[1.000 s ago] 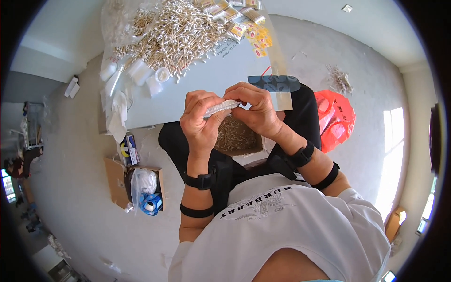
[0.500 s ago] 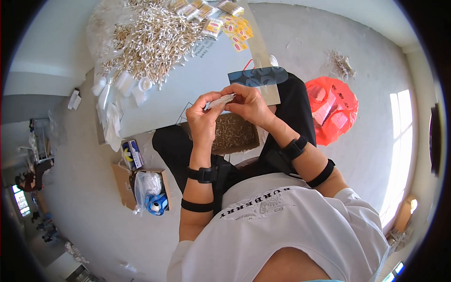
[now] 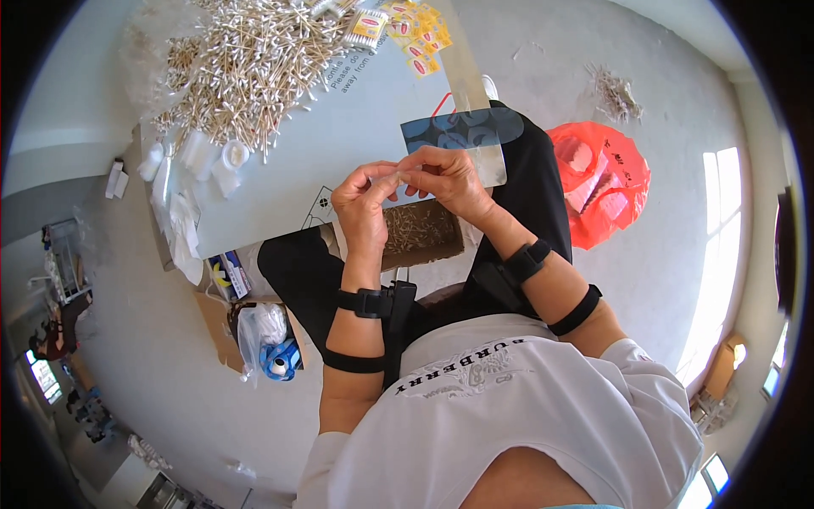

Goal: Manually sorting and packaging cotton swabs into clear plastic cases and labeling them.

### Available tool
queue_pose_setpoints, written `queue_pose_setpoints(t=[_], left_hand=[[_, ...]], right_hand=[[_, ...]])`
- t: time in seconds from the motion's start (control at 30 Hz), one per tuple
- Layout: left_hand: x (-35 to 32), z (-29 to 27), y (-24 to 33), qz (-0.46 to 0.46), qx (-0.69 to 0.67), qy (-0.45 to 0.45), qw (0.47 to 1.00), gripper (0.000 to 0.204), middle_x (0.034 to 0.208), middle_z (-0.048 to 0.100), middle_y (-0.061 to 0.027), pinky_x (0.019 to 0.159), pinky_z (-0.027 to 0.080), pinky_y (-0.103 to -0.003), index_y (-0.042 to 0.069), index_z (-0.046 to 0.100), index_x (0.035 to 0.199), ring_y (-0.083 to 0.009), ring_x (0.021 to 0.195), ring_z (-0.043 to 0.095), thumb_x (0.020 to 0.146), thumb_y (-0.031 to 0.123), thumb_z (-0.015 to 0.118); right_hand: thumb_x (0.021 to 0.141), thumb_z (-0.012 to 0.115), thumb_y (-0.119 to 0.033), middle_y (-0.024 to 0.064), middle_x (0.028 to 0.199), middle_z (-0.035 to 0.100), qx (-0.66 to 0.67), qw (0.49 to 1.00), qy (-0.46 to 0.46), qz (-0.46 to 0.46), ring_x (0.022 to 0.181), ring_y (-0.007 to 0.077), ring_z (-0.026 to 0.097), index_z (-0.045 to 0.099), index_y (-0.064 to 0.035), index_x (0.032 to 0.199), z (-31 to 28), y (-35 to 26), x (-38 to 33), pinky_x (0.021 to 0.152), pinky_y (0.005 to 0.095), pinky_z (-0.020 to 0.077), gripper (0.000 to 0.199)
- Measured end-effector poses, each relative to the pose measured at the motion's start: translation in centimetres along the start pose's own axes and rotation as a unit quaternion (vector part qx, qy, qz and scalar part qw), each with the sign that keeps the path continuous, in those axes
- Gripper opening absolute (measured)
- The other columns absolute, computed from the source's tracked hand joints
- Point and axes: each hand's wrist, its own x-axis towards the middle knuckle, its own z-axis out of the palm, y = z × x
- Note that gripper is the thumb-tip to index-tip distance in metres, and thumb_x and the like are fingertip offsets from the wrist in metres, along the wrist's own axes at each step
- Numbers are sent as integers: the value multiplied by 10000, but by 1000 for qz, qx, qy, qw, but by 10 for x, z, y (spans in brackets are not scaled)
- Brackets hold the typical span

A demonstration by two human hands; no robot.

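My left hand (image 3: pixel 360 208) and my right hand (image 3: pixel 449 180) meet above the near edge of the table. Both are closed, thumbs and fingertips pinching a small packet of cotton swabs, which the fingers now mostly hide; only a pale, filmy edge shows between them. Below the hands is an open cardboard box (image 3: pixel 421 257) with loose cotton swabs inside. A big heap of cotton swabs (image 3: pixel 246 72) covers the far left of the table. Filled swab packets (image 3: pixel 366 28) lie beside it, near several yellow printed cards (image 3: pixel 417 38).
A dark translucent sheet (image 3: pixel 449 131) lies at the table's right edge. Clear plastic bags and a small white tub (image 3: pixel 235 153) stand left. A red bag (image 3: pixel 606 182) sits on the floor at right, near scattered swabs (image 3: pixel 615 93). An open carton (image 3: pixel 222 332) stands lower left.
The whitish swab packet, plainly seen between my fingers before, has turned mostly out of sight. My fingertips have come closer together. The table appears shifted slightly left and up in view.
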Motion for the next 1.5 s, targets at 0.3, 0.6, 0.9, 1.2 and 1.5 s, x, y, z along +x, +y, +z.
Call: queue_pose_setpoints(t=[0.3, 0.6, 0.9, 1.2, 1.5], left_hand=[[2, -1, 8, 6, 53, -42, 998, 163, 921, 672, -59, 672, 515, -247, -11, 675, 951, -110, 763, 611, 797, -52, 643], [0, 1, 5, 73, 171, -60, 981, 209, 887, 640, -14, 736, 528, -254, -6, 649, 962, -98, 808, 620, 774, -69, 716], [12, 3, 12, 81, 123, -68, 987, 173, 891, 649, -47, 685, 549, -269, -9, 646, 941, -142, 760, 647, 786, -58, 704], [8, 9, -24, 31, -18, -37, 999, 24, 794, 614, -12, 592, 442, -237, 4, 653, 783, -72, 698, 554, 768, -4, 670], [3, 8, -19, 185, 118, 1, 976, 70, 784, 579, -41, 603, 444, -273, 12, 618, 778, -150, 693, 564, 769, 11, 688]], right_hand=[[939, 572, -72, 36, 839, 654, 58, 998, -13, 23, 729, 77, 620, 633, 10, 1032, -6, 0, 0, 690, 227, 526, 138], [923, 579, -75, 36, 813, 663, 50, 999, -12, 16, 704, 67, 623, 635, 12, 997, -7, 1, -2, 655, 223, 530, 127], [892, 625, -60, 36, 794, 664, 31, 999, -13, -4, 712, 74, 628, 635, 2, 985, -4, -1, 13, 622, 219, 508, 112], [905, 592, -45, 32, 823, 651, -71, 995, 31, -65, 641, 70, 583, 644, -3, 1030, -18, 23, 0, 538, 185, 423, 142], [919, 552, -3, -1, 883, 644, -112, 983, 33, -141, 633, 47, 529, 647, -34, 1006, -15, 32, 3, 543, 182, 396, 133]])
